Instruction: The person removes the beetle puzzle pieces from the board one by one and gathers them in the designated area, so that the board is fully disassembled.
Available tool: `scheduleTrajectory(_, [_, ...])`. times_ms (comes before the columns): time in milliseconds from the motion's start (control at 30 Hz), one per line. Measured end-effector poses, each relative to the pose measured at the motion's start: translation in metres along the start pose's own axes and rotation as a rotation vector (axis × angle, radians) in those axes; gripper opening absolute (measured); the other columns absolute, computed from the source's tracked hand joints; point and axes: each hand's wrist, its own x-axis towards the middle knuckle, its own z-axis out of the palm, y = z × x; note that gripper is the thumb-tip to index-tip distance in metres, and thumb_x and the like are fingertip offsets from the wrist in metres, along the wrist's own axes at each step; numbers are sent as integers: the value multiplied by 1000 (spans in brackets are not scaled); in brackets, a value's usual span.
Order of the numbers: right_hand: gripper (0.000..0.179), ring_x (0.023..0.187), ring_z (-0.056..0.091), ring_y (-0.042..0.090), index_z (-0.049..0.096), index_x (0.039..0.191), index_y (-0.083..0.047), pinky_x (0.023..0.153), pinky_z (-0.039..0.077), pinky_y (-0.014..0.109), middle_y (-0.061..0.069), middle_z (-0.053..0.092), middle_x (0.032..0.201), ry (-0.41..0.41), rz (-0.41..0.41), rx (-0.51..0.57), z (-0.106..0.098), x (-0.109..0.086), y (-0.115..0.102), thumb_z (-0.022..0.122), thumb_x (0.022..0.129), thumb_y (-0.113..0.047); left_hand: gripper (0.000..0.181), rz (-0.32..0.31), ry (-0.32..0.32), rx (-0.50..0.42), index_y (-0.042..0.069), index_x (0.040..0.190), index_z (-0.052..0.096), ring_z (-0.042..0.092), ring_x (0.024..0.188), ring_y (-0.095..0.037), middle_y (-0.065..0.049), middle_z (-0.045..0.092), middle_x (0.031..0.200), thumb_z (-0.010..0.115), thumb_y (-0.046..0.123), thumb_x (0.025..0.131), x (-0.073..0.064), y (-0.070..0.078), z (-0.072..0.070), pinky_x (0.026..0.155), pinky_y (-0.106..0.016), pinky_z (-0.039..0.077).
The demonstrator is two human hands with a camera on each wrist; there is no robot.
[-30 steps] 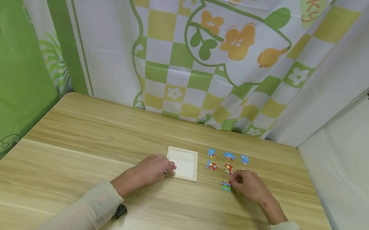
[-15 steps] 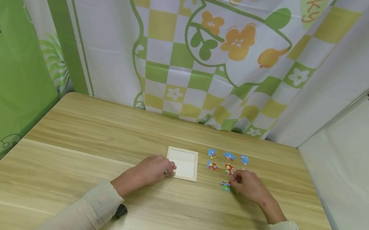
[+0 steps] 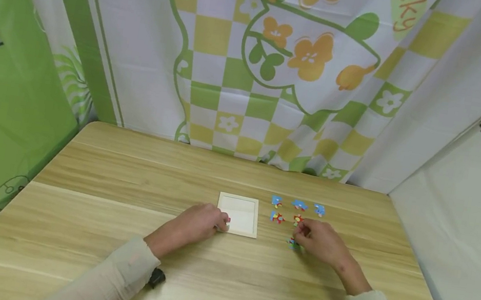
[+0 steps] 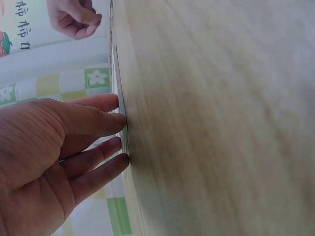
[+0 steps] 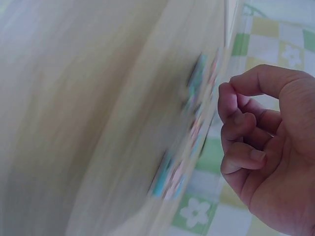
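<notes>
My left hand (image 3: pixel 206 219) is at the lower left corner of a shallow wooden puzzle tray (image 3: pixel 256 220); in the left wrist view, thumb and fingers grip its edge. A small red patch, apparently a jigsaw piece, shows beside those fingertips in the head view. Several colourful jigsaw pieces lie right of the tray, among them a blue one (image 3: pixel 299 205) and a red-and-yellow one (image 3: pixel 278 218). Just above the nearer pieces hovers my right hand (image 3: pixel 320 241), partly hiding them. Its thumb and index fingertips (image 5: pixel 227 91) meet, with nothing visible between them; the other fingers are curled.
A wood-grain table (image 3: pixel 221 282) lies beneath everything. Patterned curtains (image 3: pixel 252 69) hang behind its far edge, a green cloth (image 3: pixel 0 135) at the left and a white one (image 3: pixel 472 221) at the right. Black wrist cameras sit at both cuffs.
My right hand has shifted slightly left, now covering more of the nearest jigsaw piece. The left hand and the tray keep their places.
</notes>
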Motion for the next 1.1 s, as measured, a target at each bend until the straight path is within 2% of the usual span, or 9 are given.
scheduleTrajectory(100, [6, 74, 60, 8, 69, 91, -9, 66, 52, 28, -6, 66, 82, 8, -40, 31, 6, 8, -11, 67, 93, -4, 19, -17, -1, -3, 14, 102, 84, 71, 107, -24, -6, 75, 117, 71, 2, 95, 0, 0, 0, 86, -34, 58])
scheduleTrajectory(233, [6, 80, 61, 10, 71, 100, -6, 71, 54, 31, -1, 70, 96, -21, -87, 54, 21, 21, -31, 69, 95, -6, 19, -31, 6, -9, 13, 103, 84, 72, 106, -25, -7, 75, 115, 71, 2, 95, -1, 0, 0, 87, -36, 58])
scheduleTrajectory(367, [18, 86, 59, 13, 72, 112, -5, 77, 53, 35, 3, 68, 108, -44, -159, -10, 36, 35, -51, 74, 95, -13, 19, -35, 5, -26, 13, 104, 84, 72, 107, -25, -8, 75, 114, 70, 1, 96, -1, 0, -1, 87, -37, 58])
scheduleTrajectory(567, [31, 93, 61, 21, 71, 120, -2, 84, 52, 40, 8, 67, 115, -55, -224, -58, 50, 51, -73, 76, 94, -17, 19, -24, 3, -17, 15, 102, 85, 72, 106, -24, -5, 75, 116, 72, 2, 94, 0, 0, -1, 84, -37, 59])
scheduleTrajectory(700, [33, 99, 62, 23, 71, 122, -1, 87, 53, 41, 9, 67, 115, -91, -240, -47, 55, 59, -79, 76, 94, -16, 20, -16, 17, -3, 15, 102, 85, 73, 103, -25, -5, 75, 115, 73, 1, 93, 0, 0, -2, 80, -37, 60])
scheduleTrajectory(1100, [32, 96, 61, 22, 73, 124, -4, 82, 51, 38, 7, 65, 110, -125, -246, -60, 58, 64, -82, 76, 94, -13, 23, -23, 5, 17, 15, 102, 85, 73, 101, -26, -5, 75, 115, 74, -2, 91, 1, 0, -1, 79, -37, 60])
